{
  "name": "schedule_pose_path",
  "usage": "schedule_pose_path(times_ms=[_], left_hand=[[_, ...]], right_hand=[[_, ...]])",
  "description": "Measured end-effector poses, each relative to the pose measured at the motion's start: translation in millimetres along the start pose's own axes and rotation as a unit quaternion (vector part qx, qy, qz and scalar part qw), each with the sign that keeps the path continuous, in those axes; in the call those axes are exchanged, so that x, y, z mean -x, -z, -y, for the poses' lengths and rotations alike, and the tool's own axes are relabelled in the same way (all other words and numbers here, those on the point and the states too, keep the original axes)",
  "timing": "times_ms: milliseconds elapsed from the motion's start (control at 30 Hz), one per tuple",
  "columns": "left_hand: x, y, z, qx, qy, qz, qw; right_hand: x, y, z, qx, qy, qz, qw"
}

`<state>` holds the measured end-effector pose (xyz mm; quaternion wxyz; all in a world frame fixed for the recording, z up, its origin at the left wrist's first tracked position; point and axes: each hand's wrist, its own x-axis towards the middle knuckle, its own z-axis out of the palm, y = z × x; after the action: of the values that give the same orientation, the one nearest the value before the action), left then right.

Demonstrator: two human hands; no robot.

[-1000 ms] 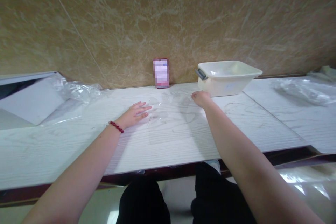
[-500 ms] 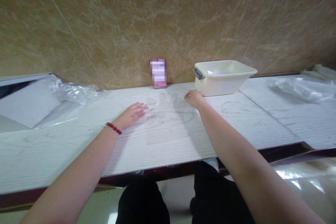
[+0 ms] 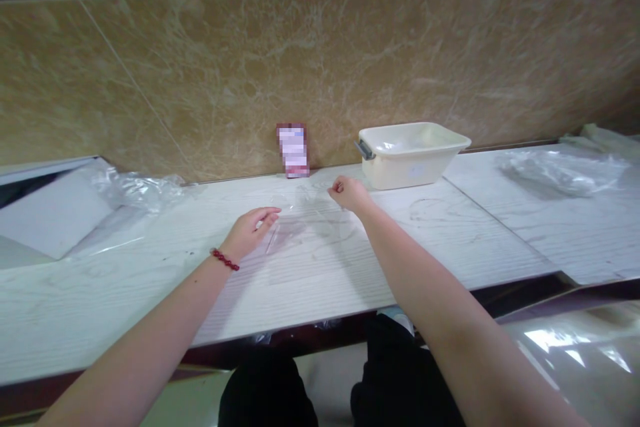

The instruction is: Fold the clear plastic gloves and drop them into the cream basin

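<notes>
A thin piece of clear plastic film (image 3: 300,230) lies on the white wood-grain counter between my hands; whether it is a bag or a single sheet, I cannot tell. My left hand (image 3: 251,232), with a red bead bracelet on its wrist, pinches the film's left side, thumb against fingers. At the film's far right, my right hand (image 3: 351,194) is closed, fingers curled in a pinch at its edge. The right hand is just left of a cream plastic bin (image 3: 405,170) with a grey handle clip.
A phone (image 3: 294,152) with a blurred screen leans against the brown marble wall. On the left, crumpled clear plastic (image 3: 137,190) lies beside a white box (image 3: 55,213). More clear plastic bags (image 3: 560,172) lie at the right. The counter's front edge (image 3: 320,320) runs before my knees.
My left hand's spread fingers have drawn together on the film. My right hand has curled tighter and shifted slightly left. The view has tilted up a little.
</notes>
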<state>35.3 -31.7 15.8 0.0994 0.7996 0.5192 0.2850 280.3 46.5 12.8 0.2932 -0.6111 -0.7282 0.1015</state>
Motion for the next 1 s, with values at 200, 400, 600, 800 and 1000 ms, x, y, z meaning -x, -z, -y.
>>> schedule_pose_path(times_ms=[200, 400, 600, 800, 1000], left_hand=[[-35.0, -21.2, -41.4, 0.118, 0.096, -0.013, 0.988], [-75.8, -51.8, -61.4, 0.284, 0.252, -0.034, 0.924], [-64.6, -62.9, -57.1, 0.369, 0.229, -0.042, 0.899], [-62.5, -63.0, -58.3, 0.449, 0.23, -0.039, 0.863], [-64.6, -64.0, -56.8, 0.448, 0.245, -0.024, 0.86]], right_hand=[[1.7, 0.0, 2.1, -0.01, 0.013, -0.005, 1.0], [3.9, 0.7, 5.2, -0.01, 0.036, -0.003, 0.999], [6.9, -1.2, 11.5, -0.017, 0.088, 0.014, 0.996], [9.6, -0.3, 16.3, -0.015, 0.091, 0.019, 0.996], [12.3, 0.3, 19.6, -0.014, 0.11, 0.029, 0.993]])
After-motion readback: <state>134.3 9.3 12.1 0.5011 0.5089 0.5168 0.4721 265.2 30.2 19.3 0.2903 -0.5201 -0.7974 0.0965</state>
